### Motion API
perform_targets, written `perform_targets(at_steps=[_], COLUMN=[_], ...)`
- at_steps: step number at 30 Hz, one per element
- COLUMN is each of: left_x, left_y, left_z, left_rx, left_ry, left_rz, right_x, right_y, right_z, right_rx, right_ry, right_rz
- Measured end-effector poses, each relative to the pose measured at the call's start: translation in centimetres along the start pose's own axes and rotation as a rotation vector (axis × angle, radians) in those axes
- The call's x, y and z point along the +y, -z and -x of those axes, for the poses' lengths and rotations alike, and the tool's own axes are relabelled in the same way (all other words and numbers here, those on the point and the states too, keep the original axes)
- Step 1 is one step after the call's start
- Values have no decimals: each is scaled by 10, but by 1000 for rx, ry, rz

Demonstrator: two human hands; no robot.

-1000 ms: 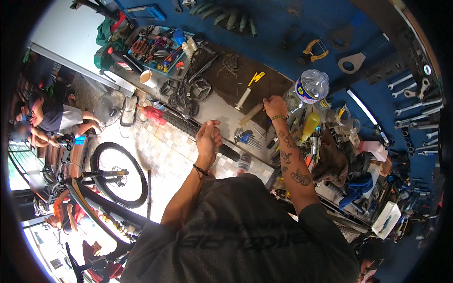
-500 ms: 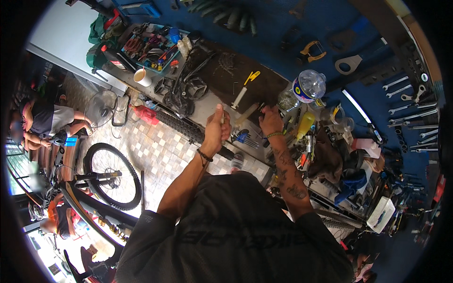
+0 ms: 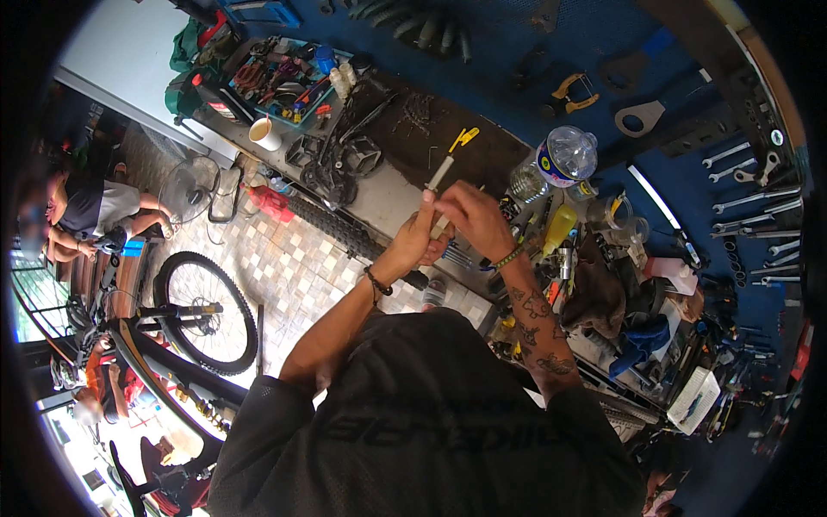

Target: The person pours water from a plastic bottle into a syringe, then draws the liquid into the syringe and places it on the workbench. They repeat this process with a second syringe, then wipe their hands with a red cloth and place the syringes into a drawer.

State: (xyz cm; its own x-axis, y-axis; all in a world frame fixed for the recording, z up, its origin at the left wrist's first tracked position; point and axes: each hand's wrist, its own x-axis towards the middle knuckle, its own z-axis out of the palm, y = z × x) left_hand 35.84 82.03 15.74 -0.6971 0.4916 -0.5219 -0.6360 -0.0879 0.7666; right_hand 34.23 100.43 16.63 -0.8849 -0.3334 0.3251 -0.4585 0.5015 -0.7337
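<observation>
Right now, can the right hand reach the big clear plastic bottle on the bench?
Probably yes. The right hand is busy, holding a thin pale tool together with the left hand, but the clear plastic bottle stands just beyond it with nothing tall between them.

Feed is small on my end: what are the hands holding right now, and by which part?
Both hands, left hand and right hand, grip a slim pale stick-like tool by its lower end; its upper end sticks out above the fingers.
</observation>
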Motion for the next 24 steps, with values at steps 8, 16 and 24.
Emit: perform_targets(at_steps=[8,16,24], left_x=[4,18,47], left_y=[-1,-30,-101], left_z=[11,14,16], left_rx=[-122,71,196], left_ry=[-91,-448,-1448], left_rz=[-82,-632,-766], right_x=[-24,-68,-187], right_y=[62,94,167], right_z=[-26,-33,19], right_rx=[4,-24,204], right_ry=[-65,-36,257], right_rz=[-160,-337,244])
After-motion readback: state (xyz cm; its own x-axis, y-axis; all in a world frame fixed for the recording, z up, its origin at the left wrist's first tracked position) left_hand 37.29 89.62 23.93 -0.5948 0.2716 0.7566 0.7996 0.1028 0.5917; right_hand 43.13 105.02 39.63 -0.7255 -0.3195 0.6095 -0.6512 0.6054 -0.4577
